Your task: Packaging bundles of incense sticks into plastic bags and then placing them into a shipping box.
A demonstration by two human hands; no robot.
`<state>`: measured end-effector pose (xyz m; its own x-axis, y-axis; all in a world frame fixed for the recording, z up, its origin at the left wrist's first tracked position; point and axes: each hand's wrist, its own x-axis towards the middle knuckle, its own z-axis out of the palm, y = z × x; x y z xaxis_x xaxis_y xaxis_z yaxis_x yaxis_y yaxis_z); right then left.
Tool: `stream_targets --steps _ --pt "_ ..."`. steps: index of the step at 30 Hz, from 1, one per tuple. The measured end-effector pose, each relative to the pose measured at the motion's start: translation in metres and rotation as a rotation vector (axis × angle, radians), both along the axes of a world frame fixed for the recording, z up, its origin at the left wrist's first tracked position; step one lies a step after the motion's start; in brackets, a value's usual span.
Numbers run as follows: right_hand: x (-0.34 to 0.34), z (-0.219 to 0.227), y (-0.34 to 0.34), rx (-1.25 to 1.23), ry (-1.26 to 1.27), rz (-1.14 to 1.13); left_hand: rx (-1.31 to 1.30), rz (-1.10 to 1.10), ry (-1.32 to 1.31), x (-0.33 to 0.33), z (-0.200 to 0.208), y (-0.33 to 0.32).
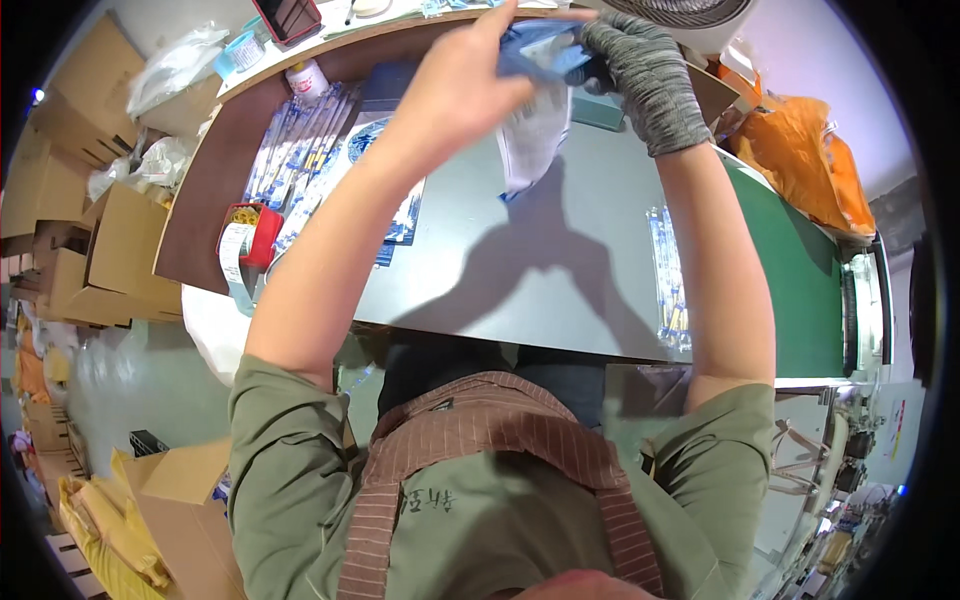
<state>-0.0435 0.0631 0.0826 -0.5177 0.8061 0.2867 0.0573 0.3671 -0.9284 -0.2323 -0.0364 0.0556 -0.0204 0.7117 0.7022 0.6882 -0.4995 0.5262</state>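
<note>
A blue and white plastic pouch (535, 135) is held up over the far side of the grey tabletop, its white lower end hanging down. My bare left hand (465, 80) grips the pouch's upper left, with the thumb in front and another finger reaching along the top edge. On the other side my right hand (640, 80), in a grey knitted glove, has its fingers closed on the pouch's blue upper right part. The right fingertips are partly hidden. Whatever is inside the pouch cannot be made out.
Slim clear packets (300, 140) lie left, with more packets (668, 280) by my right forearm. A red container (255, 235) sits at the table's left. A green surface (790, 270) and orange bag (810, 155) are right; cardboard boxes (125, 260) stand left.
</note>
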Motion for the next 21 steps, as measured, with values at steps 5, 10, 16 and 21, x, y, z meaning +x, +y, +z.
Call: stream_targets --steps 5,10,16,21 --pt "0.044 -0.008 -0.067 0.379 0.142 -0.017 0.322 -0.064 0.326 0.033 0.005 -0.029" --pt "0.144 -0.157 -0.078 0.537 -0.941 -0.57 -0.316 -0.304 0.559 0.029 -0.112 -0.072" --pt "0.198 -0.207 -0.068 0.17 -1.172 -0.828 -0.547 -0.458 0.355 0.065 -0.133 -0.073" --pt "0.181 -0.208 -0.06 0.128 -0.974 -0.864 -0.686 -0.35 -0.266 0.129 -0.169 -0.028"
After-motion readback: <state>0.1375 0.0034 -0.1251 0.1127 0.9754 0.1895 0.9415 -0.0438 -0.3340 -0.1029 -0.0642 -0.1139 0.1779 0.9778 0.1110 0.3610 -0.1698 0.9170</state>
